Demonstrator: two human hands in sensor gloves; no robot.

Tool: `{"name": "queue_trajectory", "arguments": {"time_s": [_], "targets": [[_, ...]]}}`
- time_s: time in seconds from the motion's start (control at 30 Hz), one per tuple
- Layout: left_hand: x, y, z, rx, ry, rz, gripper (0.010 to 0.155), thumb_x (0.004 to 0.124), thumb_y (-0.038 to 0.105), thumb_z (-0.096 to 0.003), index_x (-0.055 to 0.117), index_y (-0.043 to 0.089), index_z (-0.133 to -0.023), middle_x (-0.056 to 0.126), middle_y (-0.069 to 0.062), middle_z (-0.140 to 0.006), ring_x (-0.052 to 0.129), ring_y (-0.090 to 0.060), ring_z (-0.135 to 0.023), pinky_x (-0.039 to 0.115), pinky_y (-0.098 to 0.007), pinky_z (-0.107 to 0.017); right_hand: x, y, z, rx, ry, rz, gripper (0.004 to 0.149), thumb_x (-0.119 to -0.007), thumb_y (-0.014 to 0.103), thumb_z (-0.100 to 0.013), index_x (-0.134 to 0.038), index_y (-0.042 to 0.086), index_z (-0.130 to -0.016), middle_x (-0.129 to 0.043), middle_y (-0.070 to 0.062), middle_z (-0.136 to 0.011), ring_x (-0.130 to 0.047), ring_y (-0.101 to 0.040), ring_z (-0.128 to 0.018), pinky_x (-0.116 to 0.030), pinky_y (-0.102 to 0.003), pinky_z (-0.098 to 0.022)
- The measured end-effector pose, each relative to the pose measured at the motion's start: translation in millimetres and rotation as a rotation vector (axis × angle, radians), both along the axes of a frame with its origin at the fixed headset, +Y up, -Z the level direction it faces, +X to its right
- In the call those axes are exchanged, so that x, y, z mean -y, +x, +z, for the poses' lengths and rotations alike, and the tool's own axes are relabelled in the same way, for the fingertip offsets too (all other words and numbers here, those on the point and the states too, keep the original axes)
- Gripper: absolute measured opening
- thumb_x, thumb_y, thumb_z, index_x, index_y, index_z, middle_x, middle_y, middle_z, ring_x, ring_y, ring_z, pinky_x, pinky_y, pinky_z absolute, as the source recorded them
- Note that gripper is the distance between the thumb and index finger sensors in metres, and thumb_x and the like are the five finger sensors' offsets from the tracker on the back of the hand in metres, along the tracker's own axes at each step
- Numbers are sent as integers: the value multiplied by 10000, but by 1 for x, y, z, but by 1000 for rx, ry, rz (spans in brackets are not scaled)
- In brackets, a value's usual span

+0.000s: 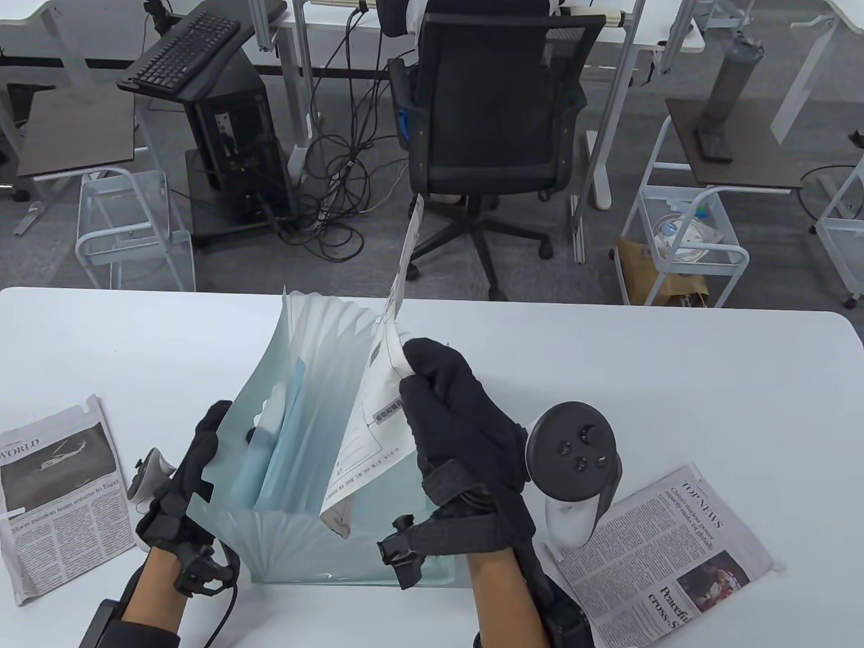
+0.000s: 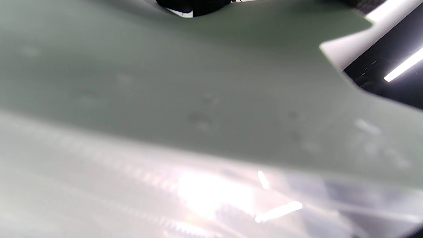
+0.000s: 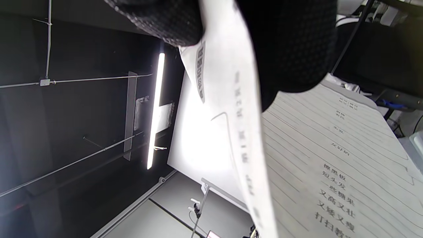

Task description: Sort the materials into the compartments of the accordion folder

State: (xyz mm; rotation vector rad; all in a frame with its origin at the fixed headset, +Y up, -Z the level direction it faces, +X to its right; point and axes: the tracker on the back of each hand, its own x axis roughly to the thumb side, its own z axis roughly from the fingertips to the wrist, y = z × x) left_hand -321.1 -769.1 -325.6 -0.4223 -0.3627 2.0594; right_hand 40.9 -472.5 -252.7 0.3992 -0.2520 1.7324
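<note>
At the frame's centre the fanned-open accordion folder (image 1: 304,378) stands on the white bench (image 1: 675,378), the left hand (image 1: 185,486) gripping its left wall while the right hand (image 1: 459,418) pinches printed sheets (image 1: 378,412) entering a right-side compartment, newspapers (image 1: 61,486) lying at both lower corners.

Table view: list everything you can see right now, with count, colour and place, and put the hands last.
Accordion folder: one, pale blue-green, fanned open at table centre.
Printed sheets: a few, white, lower end in the folder.
Newspapers: two, one at table's left edge, one at lower right.
Table: one, white.
Office chair: one, black, behind the table.
Keyboard: one, black, far left.
Left hand: black glove, holds the folder's left side.
Right hand: black glove, pinches the sheets.
</note>
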Motion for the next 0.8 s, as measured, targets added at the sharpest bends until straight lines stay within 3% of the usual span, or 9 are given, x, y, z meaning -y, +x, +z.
{"name": "queue_trajectory", "arguments": {"time_s": [0.3,0.8], "targets": [[0,0,0,3,-4,10,653,628,668,-549,277,608,-1097,553,15,-1150,330,-264,-1145,154,-674,-757,3,-18,-8,-93,-26,-27,336,-673,178,-675,-650,113,-1004,-865,-214,-816,-1000,-369,-507,-858,-421,-394],[0,-1,0,5,-5,13,650,628,667,-550,278,610,-1095,554,15,-1150,330,-265,-1144,153,-672,-757,23,-41,-27,-136,-93,14,340,-672,180,-676,-646,111,-1008,-866,-211,-818,-1001,-364,-510,-859,-419,-397]]}}
